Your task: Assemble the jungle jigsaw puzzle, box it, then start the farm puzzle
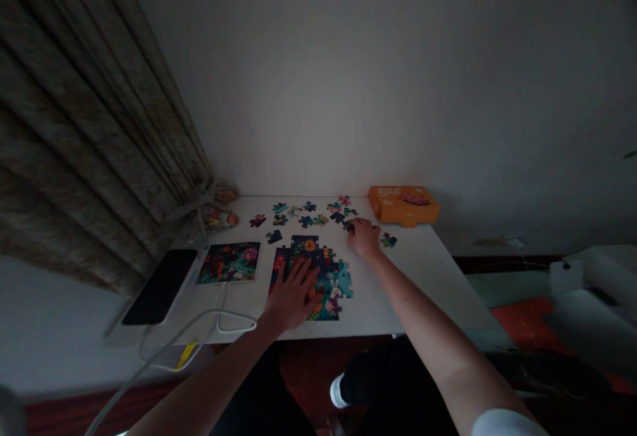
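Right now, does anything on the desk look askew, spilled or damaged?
Nothing looks spilled or damaged. The white cord looks untidy, looping over the near edge of the desk. A loose puzzle piece lies apart from the rest, to the right of the right hand.

Place: looks like somebody's home
Curtain (84, 91): patterned fabric in folds, filling the upper left of the frame
Wall (348, 77): plain, pale, across the upper middle
Table (423, 277): small, white, lower middle, bearing a jigsaw puzzle (340, 283), a phone (162, 287) and an orange box (398, 212)
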Demonstrator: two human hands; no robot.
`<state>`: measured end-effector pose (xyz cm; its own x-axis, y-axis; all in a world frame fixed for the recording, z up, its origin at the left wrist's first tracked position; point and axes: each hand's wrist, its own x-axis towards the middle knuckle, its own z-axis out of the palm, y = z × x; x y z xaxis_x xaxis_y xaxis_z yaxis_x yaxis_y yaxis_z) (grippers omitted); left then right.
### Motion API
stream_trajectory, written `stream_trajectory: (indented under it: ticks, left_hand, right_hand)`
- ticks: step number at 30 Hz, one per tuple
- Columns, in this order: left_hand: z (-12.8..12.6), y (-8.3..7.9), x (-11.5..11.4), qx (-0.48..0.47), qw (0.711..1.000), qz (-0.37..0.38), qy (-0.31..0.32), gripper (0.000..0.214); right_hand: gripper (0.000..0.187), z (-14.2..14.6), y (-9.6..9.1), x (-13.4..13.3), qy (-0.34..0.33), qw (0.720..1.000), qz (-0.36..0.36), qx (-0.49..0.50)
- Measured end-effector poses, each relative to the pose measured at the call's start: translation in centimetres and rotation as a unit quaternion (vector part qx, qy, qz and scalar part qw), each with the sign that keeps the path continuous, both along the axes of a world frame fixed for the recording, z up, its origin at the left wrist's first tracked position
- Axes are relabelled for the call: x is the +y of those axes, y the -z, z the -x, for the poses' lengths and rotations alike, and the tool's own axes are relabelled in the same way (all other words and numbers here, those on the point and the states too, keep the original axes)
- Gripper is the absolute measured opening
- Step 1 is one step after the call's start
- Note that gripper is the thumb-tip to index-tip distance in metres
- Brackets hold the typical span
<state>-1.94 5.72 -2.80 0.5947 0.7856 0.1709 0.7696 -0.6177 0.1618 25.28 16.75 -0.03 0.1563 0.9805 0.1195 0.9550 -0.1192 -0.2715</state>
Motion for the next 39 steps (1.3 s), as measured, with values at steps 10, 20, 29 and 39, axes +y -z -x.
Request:
stream_trajectory:
  ticks: [10,20,29,39]
  left_hand:
    - [-0.2,-1.0,-0.3,-0.017,1.0,0.009,-0.011,0.056]
    - [-0.3,-1.5,-0.4,-0.044,0.999,0.016,-0.01,0.055]
    - [0.1,-1.2,0.4,-0.065,0.996,0.066,-0.016,0.054]
    - [-1.2,-4.6,3.4,-0.293,0.949,0.118,0.008,0.074]
  right_hand:
    - [0.048,2.6,-0.8,4.2,-0.02,0.998,0.049,0.034]
    - [0.05,1.5,-0.4,5.5,-0.03,0.984,-0.01,0.173]
    - [0.039,3.0,0.3,-0.6,-0.012,0.836,-0.003,0.549]
    - [0.044,4.0,-2.5,-8.3,-0.059,0.797,0.033,0.6]
